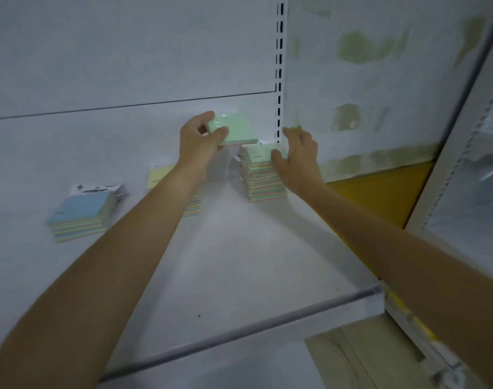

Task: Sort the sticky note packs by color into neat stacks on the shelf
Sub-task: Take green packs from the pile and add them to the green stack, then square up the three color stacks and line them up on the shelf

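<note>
White metal shelf [239,262] spreads wide under my bare forearms. Near its back right corner stands the tall stack of green-topped sticky note packs [263,178]. A lower blue-topped stack [82,211] sits far left, and a yellow-topped stack [158,176] shows partly behind my left forearm. My right hand [298,155] rests against the tall stack, fingers loosely spread, thumb on its top pack. My left hand [200,138] pinches one pale green square pack [237,129], held in the air just above and left of that stack.
</note>
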